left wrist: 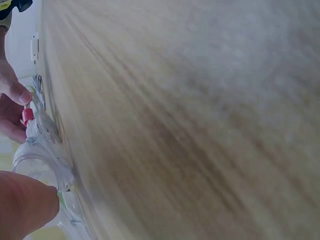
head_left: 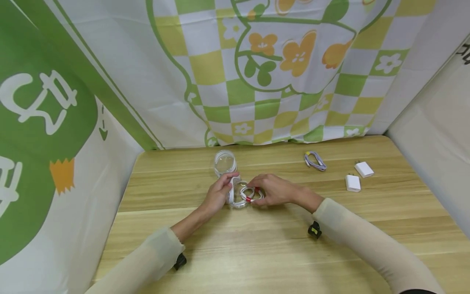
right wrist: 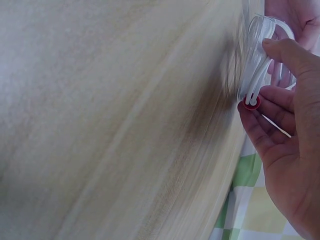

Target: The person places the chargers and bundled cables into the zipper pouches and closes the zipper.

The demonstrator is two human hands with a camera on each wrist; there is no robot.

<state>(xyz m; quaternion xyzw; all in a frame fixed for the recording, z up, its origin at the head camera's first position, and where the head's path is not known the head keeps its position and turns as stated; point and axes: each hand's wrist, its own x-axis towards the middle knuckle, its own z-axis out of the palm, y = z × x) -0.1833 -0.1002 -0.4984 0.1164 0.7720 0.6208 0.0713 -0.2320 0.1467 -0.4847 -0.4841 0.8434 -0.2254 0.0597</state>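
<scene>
My left hand [head_left: 216, 195] grips a clear round plastic container [head_left: 231, 197], tilted with its open side toward the right hand. In the left wrist view, the thumb [left wrist: 30, 204] lies against the container's clear wall. A coiled white cable [head_left: 244, 197] with red ties [head_left: 248, 199] is pinched by my right hand [head_left: 277, 189] at the container's mouth. The right wrist view shows the thumb on the cable loops [right wrist: 259, 75] and fingertips beside a red tie [right wrist: 251, 103]. Part of the coil overlaps the container in the head view.
Behind the left hand stands another clear round piece [head_left: 225, 162]. A coiled lilac cable [head_left: 315, 161] lies at the back right of the wooden table [head_left: 235, 249]. Two white charger plugs [head_left: 353, 183] lie farther right. Patterned cloth [head_left: 257, 110] hangs along the table's back edge.
</scene>
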